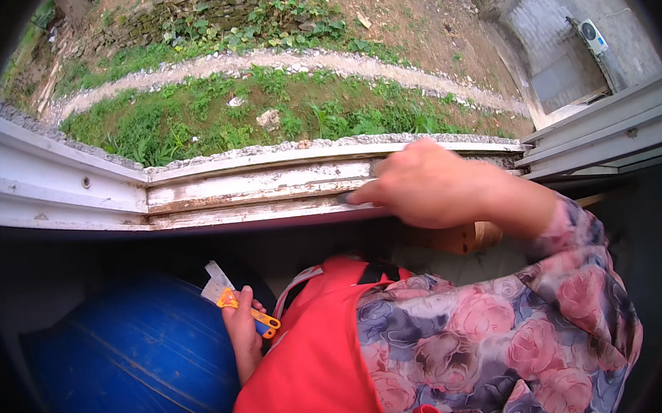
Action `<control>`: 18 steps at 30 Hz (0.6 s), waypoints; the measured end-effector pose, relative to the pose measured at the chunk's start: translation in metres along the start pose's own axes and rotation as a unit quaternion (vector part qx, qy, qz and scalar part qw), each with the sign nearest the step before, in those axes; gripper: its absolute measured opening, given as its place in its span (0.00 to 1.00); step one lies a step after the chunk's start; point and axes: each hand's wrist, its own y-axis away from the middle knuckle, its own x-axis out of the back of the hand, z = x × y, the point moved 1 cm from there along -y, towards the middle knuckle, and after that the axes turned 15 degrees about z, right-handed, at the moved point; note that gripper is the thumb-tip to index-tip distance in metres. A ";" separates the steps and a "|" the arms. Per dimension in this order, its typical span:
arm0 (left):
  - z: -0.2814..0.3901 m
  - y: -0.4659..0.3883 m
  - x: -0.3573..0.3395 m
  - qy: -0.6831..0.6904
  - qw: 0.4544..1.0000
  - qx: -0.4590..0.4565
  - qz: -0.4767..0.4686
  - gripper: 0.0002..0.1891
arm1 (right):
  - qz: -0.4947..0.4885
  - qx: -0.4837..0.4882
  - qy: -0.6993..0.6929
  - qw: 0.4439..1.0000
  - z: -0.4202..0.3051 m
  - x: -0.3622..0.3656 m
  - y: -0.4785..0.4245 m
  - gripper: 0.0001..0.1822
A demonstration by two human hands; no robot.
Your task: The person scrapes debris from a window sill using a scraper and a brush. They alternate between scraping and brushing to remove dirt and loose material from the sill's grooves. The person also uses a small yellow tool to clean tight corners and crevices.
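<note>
My left hand (pixel 243 322) is closed around two putty knives (pixel 219 289) with yellow and blue handles, low by the red apron. Their metal blades point up and to the left, with pale smears on one of them. Over the white window frame's bottom track (pixel 260 182) my right hand (pixel 421 186) is stretched out, palm down and slightly blurred. A small dark spot shows at its extended fingertip, close to the front rail; whether this is a held thing cannot be made out. Brown dirt and flaked patches mark the track's grooves.
A large blue plastic barrel (pixel 140 358) stands at the lower left. White side frames (pixel 58 174) rise at both ends of the track. Outside are rough stone edging, weeds, a gravel path (pixel 321 60) and an air-conditioner unit (pixel 592 37) on a wall. An orange-brown object (pixel 448 238) sits below the right forearm.
</note>
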 end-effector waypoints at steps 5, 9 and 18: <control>-0.006 0.009 0.005 -0.021 0.999 0.028 0.031 0.10 | -0.079 -0.065 0.080 0.992 0.018 0.037 0.039 0.15; -0.007 0.007 0.010 -0.033 0.998 0.040 0.021 0.10 | -0.010 -0.139 -0.047 0.989 0.032 0.033 0.058 0.10; 0.010 0.002 -0.006 -0.070 0.997 0.000 -0.011 0.10 | 0.069 -0.227 -0.127 0.963 0.041 0.044 0.090 0.09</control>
